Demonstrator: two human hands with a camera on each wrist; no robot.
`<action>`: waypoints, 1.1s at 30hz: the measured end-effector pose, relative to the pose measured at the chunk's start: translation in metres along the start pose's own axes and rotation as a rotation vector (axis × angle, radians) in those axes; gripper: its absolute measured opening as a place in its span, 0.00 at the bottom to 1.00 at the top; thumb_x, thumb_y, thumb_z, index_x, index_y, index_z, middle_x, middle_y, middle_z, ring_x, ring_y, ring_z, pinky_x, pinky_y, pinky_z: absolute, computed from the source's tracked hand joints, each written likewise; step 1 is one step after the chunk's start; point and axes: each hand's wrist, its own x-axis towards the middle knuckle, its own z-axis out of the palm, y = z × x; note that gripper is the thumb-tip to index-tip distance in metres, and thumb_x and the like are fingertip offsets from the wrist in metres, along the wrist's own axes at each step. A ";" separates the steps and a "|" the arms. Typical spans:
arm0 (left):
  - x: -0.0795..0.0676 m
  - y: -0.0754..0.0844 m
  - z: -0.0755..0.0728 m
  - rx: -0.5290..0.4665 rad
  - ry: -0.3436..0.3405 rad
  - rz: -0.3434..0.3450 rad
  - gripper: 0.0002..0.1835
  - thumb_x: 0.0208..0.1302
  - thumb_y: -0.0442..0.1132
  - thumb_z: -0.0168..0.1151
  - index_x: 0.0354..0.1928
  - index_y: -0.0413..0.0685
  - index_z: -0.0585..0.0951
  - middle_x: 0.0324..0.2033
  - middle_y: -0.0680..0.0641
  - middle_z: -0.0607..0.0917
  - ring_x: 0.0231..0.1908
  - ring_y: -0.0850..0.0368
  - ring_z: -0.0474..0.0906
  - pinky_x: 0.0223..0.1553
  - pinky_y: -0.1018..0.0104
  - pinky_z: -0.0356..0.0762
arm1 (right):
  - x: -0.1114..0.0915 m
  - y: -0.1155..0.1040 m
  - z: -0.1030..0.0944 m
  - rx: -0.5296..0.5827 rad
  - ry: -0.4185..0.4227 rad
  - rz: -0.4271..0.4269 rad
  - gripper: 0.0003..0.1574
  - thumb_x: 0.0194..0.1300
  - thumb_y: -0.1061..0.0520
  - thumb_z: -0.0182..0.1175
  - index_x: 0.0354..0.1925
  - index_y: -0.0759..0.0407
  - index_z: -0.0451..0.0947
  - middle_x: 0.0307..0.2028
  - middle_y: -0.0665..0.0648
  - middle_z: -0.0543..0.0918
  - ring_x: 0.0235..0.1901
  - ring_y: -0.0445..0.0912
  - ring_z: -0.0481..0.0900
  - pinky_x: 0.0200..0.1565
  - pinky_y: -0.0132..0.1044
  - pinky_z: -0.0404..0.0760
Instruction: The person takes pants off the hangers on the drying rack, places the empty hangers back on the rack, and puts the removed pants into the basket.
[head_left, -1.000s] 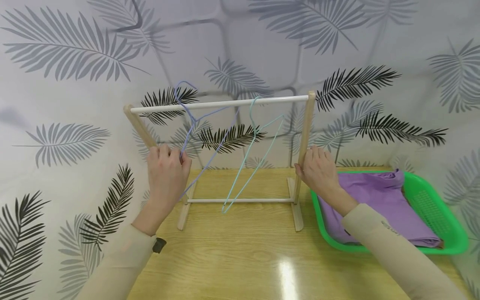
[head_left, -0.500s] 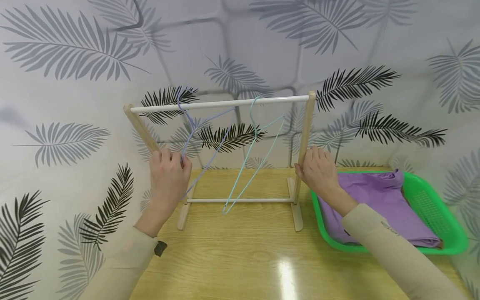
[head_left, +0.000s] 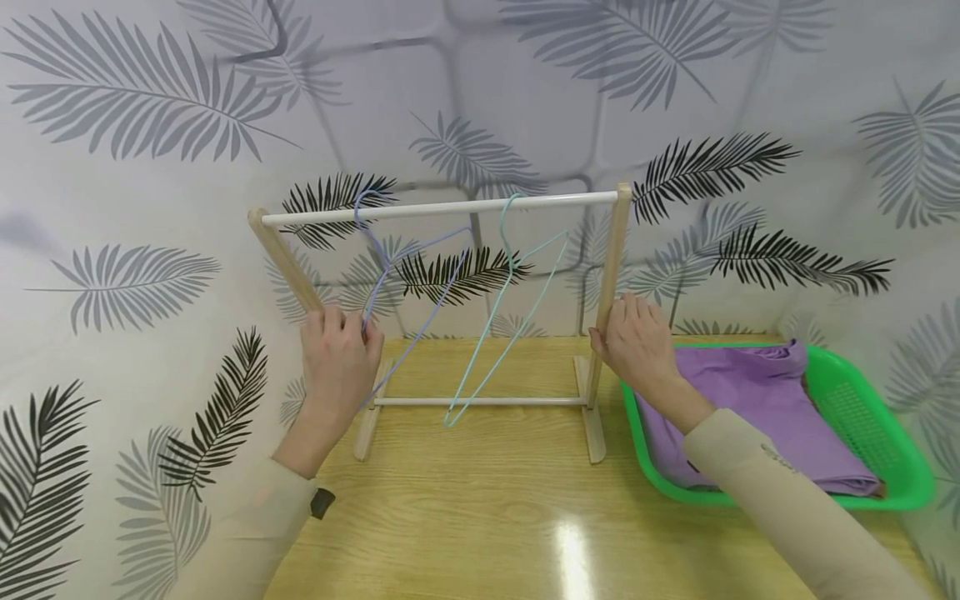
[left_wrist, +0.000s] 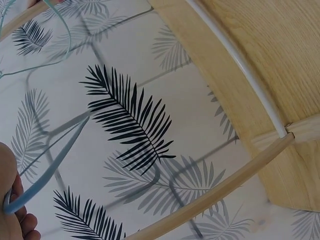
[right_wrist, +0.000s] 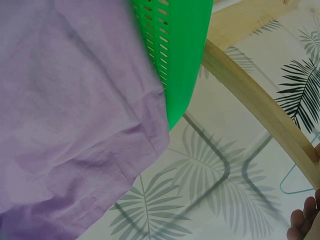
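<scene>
My left hand (head_left: 339, 367) pinches a periwinkle-blue clothes hanger (head_left: 386, 260) by one of its shoulders. That hanger's hook overlaps the left part of the white top bar (head_left: 442, 207) of a small wooden clothes rack. My right hand (head_left: 640, 337) grips the rack's right wooden post (head_left: 613, 250). Between the hands, a mint-green hanger (head_left: 512, 265) hangs from the bar by its hook. In the left wrist view, the held hanger (left_wrist: 52, 170) runs out from the fingers at the left edge. Fingers (right_wrist: 304, 220) of the right hand show at the right wrist view's corner, beside the post (right_wrist: 260, 105).
A green plastic basket (head_left: 911, 467) with folded purple cloth (head_left: 750, 417) stands right of the rack, under my right forearm. The rack's feet (head_left: 592, 433) rest on a wood-grain tabletop (head_left: 465, 517). Behind rises a leaf-patterned wall covering (head_left: 480, 83).
My left hand has lowered the blue hanger slightly, so its hook has come down closer to the top bar. My right hand stays in place on the post.
</scene>
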 end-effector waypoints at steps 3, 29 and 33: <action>-0.001 -0.001 0.001 0.002 0.005 -0.006 0.15 0.67 0.34 0.57 0.21 0.35 0.73 0.25 0.35 0.77 0.33 0.36 0.71 0.36 0.46 0.69 | 0.000 0.000 0.000 -0.003 0.003 -0.001 0.28 0.61 0.46 0.72 0.31 0.66 0.70 0.29 0.64 0.78 0.29 0.59 0.77 0.32 0.47 0.77; -0.016 -0.009 0.012 -0.021 -0.016 -0.034 0.15 0.70 0.35 0.58 0.23 0.36 0.74 0.25 0.36 0.77 0.34 0.34 0.73 0.38 0.44 0.73 | 0.000 0.000 0.004 -0.042 0.060 0.010 0.31 0.56 0.45 0.76 0.31 0.67 0.71 0.27 0.64 0.77 0.27 0.58 0.76 0.32 0.47 0.77; -0.018 -0.009 0.010 -0.028 -0.037 -0.052 0.14 0.70 0.35 0.59 0.25 0.34 0.77 0.26 0.35 0.78 0.33 0.36 0.72 0.37 0.45 0.72 | -0.001 -0.002 0.001 -0.022 0.030 0.033 0.31 0.59 0.44 0.75 0.32 0.67 0.71 0.28 0.64 0.77 0.28 0.59 0.77 0.34 0.48 0.78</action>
